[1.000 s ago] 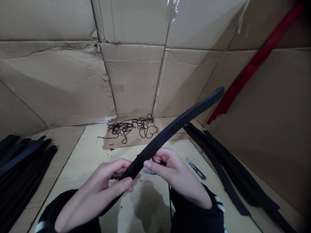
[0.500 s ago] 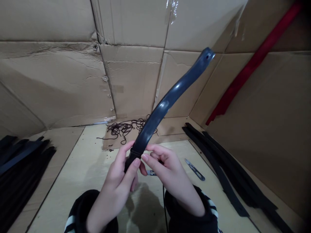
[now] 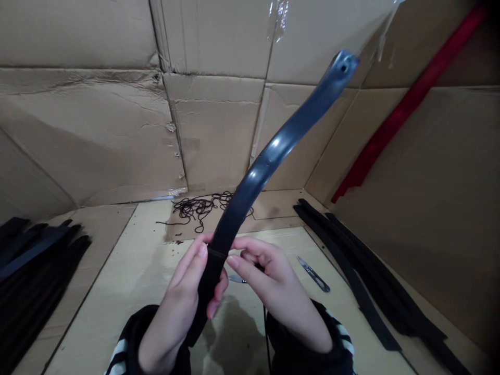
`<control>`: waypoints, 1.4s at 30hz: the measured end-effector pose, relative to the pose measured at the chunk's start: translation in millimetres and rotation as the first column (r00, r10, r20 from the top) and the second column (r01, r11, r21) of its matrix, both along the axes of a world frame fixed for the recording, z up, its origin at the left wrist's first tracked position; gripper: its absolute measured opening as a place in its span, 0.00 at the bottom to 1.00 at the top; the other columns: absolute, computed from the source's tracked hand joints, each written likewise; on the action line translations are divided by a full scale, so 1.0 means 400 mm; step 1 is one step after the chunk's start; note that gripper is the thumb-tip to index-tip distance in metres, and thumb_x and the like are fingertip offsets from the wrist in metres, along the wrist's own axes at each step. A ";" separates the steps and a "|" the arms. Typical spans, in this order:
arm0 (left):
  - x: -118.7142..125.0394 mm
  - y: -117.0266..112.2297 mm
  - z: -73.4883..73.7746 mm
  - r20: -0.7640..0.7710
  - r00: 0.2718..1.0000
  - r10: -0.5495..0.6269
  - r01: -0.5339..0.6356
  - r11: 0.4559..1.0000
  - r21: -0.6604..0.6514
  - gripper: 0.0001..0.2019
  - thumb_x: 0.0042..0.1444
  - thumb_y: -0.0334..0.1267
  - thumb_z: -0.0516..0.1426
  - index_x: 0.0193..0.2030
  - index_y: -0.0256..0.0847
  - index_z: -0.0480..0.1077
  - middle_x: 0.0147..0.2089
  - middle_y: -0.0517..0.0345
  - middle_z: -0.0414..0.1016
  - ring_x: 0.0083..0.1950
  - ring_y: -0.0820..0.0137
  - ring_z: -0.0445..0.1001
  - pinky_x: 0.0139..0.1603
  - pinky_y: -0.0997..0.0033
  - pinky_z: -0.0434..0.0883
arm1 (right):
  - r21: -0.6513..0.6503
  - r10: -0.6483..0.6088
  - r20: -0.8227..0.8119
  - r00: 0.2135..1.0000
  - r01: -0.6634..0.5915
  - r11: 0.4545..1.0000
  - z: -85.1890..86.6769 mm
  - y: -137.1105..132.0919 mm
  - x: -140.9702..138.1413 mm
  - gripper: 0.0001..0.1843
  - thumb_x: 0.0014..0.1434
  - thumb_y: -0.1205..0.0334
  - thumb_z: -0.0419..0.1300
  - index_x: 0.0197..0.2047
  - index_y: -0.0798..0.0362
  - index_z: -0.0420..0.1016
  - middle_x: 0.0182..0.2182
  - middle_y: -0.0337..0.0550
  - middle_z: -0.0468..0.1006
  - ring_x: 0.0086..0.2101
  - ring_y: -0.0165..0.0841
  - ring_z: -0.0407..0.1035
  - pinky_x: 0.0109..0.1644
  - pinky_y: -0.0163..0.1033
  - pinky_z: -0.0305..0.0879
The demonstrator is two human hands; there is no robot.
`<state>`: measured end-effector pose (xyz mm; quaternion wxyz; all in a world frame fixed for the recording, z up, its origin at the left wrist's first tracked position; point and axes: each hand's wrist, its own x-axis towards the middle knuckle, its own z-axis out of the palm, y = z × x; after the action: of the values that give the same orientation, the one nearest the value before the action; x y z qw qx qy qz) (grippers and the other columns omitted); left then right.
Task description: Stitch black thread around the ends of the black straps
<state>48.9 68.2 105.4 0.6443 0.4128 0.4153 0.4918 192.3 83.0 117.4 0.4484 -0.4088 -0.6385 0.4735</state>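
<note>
Fingers (image 3: 191, 265) of our left hand (image 3: 175, 302) wrap a curved black rubber strip (image 3: 275, 146), which rises tilted rightward above the desk (image 3: 117, 250). Our right hand (image 3: 277, 281) curls just beside it; we cannot tell whether it grips.

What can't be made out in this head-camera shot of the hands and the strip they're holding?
Lower end of the dark curved strip: hidden by the left hand and its sleeve.
Small metal item: mostly hidden by the right hand.
Black strip pile: cut off by the head view's left edge.
Black cord tangle: too fine to trace in the head view, partly hidden by the strip.
</note>
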 end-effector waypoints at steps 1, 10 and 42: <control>0.000 -0.001 0.000 -0.010 1.000 0.009 -0.009 1.000 -0.009 0.21 0.63 0.57 0.49 0.52 0.43 0.63 0.18 0.67 0.66 0.16 0.78 0.59 0.17 0.82 0.59 | 0.007 -0.001 0.003 1.000 0.001 1.000 -0.001 0.000 -0.001 0.12 0.60 0.58 0.60 0.43 0.54 0.80 0.16 0.29 0.55 0.20 0.25 0.51 0.25 0.34 0.47; -0.021 -0.005 -0.010 0.175 0.947 -0.271 0.282 0.958 -0.046 0.31 0.64 0.59 0.45 0.66 0.40 0.53 0.16 0.57 0.75 0.10 0.77 0.57 0.11 0.84 0.52 | 0.074 0.219 -0.109 0.970 -0.212 0.974 -0.006 0.009 0.014 0.14 0.60 0.59 0.61 0.47 0.54 0.80 0.20 0.32 0.59 0.21 0.24 0.49 0.23 0.32 0.46; 0.015 0.013 -0.032 -0.124 0.989 0.084 -0.060 0.981 0.184 0.22 0.61 0.56 0.52 0.28 0.39 0.65 0.19 0.65 0.67 0.17 0.78 0.64 0.17 0.80 0.62 | -0.106 0.049 -0.213 0.976 -0.073 0.992 -0.012 0.023 0.019 0.14 0.57 0.54 0.64 0.43 0.54 0.74 0.17 0.27 0.54 0.20 0.23 0.46 0.24 0.31 0.44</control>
<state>54.9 73.6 92.7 0.5574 0.4854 0.4253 0.5223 199.9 92.3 112.7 0.4745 -0.3614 -0.5719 0.5632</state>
